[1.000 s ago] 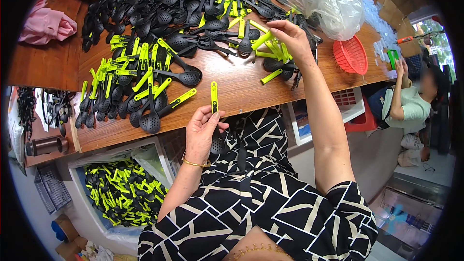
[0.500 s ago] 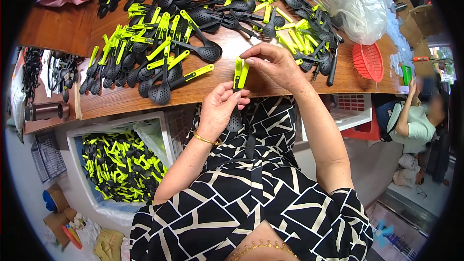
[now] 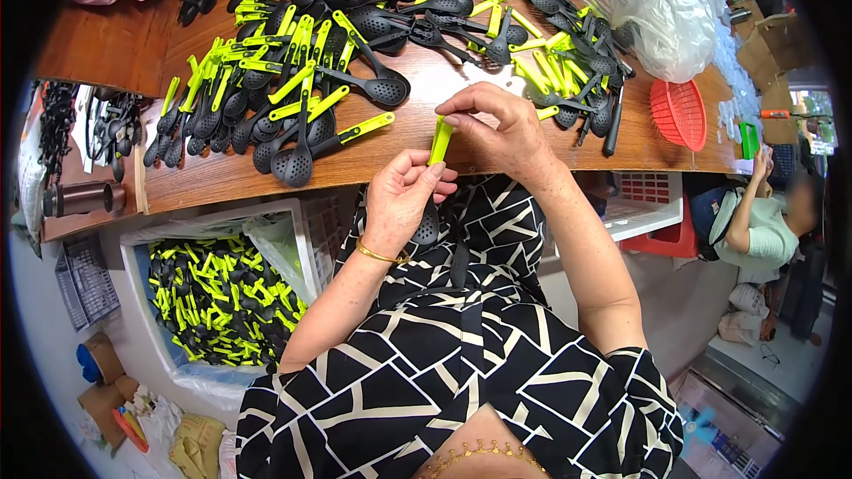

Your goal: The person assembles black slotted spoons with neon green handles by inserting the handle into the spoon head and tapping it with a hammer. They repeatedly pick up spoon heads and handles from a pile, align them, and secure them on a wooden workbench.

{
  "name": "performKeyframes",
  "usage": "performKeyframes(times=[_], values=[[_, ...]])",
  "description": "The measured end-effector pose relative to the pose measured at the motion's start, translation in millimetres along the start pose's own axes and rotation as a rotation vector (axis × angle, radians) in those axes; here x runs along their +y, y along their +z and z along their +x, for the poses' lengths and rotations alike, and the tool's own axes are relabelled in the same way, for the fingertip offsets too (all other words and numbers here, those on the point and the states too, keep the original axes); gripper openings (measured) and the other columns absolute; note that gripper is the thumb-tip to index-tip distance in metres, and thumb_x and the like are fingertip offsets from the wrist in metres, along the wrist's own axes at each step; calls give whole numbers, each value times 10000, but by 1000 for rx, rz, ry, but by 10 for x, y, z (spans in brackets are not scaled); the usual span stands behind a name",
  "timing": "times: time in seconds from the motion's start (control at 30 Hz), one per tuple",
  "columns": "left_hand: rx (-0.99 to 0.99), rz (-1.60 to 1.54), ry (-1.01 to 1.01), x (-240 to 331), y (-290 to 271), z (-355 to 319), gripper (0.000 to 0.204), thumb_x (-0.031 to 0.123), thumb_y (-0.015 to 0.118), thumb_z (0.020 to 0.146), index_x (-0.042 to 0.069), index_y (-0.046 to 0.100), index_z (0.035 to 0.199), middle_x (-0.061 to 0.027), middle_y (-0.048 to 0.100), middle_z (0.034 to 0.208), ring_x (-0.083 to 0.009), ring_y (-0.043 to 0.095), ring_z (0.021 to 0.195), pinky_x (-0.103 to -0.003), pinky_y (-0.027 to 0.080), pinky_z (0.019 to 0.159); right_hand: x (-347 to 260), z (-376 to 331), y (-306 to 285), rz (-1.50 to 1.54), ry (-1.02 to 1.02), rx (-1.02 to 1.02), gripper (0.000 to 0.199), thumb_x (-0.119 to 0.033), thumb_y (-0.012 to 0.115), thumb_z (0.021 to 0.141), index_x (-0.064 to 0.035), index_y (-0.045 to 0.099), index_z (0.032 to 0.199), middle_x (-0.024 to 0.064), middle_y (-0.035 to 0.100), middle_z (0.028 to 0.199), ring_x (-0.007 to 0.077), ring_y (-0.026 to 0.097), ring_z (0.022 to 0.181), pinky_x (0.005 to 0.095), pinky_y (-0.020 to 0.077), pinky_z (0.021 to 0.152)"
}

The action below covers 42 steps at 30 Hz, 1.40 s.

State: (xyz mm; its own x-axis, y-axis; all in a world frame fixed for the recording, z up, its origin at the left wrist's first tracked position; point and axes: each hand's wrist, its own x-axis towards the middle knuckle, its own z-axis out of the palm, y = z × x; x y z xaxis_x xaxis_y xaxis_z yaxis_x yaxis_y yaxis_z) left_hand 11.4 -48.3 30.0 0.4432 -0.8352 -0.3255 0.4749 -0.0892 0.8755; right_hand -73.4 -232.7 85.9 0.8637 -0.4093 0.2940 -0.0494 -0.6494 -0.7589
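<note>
A: What is the left hand (image 3: 401, 200) doing?

B: It is pinching a black spoon (image 3: 426, 229) with its thumb and fingers. The spoon's round end is hanging just below that grip, over the person's lap (image 3: 493, 226).

A: And the right hand (image 3: 510, 133)?

B: It is pinching too. Its thumb and finger are closing on the top of the green handle (image 3: 440, 142), just above the left hand's grip.

A: Is it pressing hard?

B: I can't tell. The fingers are hiding the tip.

A: So where is the spoon?

B: Both hands are holding it by the near edge of the brown table (image 3: 204, 186), and it is standing almost straight up.

A: What is lying around the grip?

B: To the left, lots of other spoons (image 3: 302, 160) with green handles are lying in a messy pile. Well off to the right, a red basket (image 3: 679, 115) is sitting on the table, and a see-through bag (image 3: 666, 27) is lying behind it.

A: Anything lower down?

B: Below the grip and to the left, a white crate (image 3: 309, 257) is holding heaps of black and green things.
</note>
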Motion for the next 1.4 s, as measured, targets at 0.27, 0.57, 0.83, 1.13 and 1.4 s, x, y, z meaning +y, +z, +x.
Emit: performKeyframes(times=[0.27,0.57,0.83,1.13,1.4], values=[[84,-6,16,-134,-110,-262,206,155,628,1047,-5,617,1176,-113,753,996,-145,732,842,-245,559,727,-172,-322,431,313,239,-15,291,-72,797,842,-49,673,1104,65,617,1015,175,645,869,311,547,755],[102,30,105,-122,-177,-332,153,130,622,1045,5,618,1132,-74,738,943,-107,710,808,-225,543,708,-239,-291,572,233,198,-22,419,-75,814,820,-65,647,1204,73,612,996,157,643,835,300,543,713],[109,-38,68,-294,-251,-470,198,157,619,1052,5,614,1179,-68,736,960,-96,686,830,-229,527,760,-115,-427,709,417,430,-174,381,-146,815,868,-41,645,1193,38,691,868,96,661,783,262,545,704],[151,-45,25,-435,-366,-302,235,168,615,1054,-17,640,1197,-79,725,1005,-97,658,857,-241,518,801,-75,-305,719,312,413,-163,323,-165,852,843,-19,673,1069,1,687,832,57,636,733,240,539,667],[433,561,239,-627,-1512,-1244,184,33,622,997,-60,647,1154,-96,717,1007,-151,698,901,-284,555,820,196,-455,123,135,87,90,213,-117,764,910,-46,747,1110,72,752,986,168,696,849,305,554,768]])
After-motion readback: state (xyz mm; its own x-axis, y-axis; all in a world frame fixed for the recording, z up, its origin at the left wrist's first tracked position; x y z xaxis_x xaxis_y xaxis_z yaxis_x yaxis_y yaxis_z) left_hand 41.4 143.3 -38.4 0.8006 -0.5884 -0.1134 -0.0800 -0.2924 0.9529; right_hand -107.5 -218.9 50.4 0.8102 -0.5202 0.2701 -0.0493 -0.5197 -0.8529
